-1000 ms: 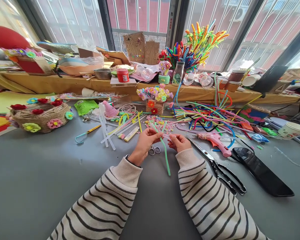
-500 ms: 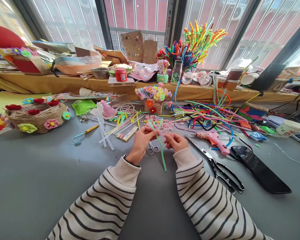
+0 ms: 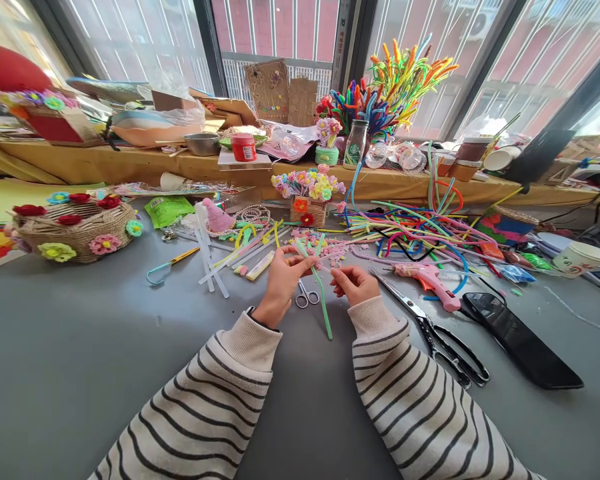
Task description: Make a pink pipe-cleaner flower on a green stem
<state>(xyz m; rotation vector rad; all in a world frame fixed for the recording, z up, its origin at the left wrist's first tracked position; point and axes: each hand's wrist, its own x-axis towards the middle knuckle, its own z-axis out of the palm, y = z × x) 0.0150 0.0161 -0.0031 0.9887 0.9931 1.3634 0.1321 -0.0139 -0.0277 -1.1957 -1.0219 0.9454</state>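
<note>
A green pipe cleaner (image 3: 324,303) is pinched in my left hand (image 3: 281,283), its long end hanging down to the right and crossed near the fingertips by another green piece. Just to the right, my right hand (image 3: 356,285) is closed in a pinch; what lies between its fingertips is too small to make out. Small scissors (image 3: 307,297) rest on the grey table (image 3: 190,380) between the hands. Behind the fingers lie small pink and pastel beads (image 3: 333,252).
Large black-handled scissors (image 3: 433,330), a pink glue gun (image 3: 430,280) and a black phone (image 3: 523,340) lie to the right. Behind them spreads a pile of coloured pipe cleaners (image 3: 410,227). At the left stands a woven basket (image 3: 85,233), near a crochet hook (image 3: 173,265).
The view has shifted very slightly. Both hands keep nearly the same pose, and the green pipe cleaner stays in my left hand.
</note>
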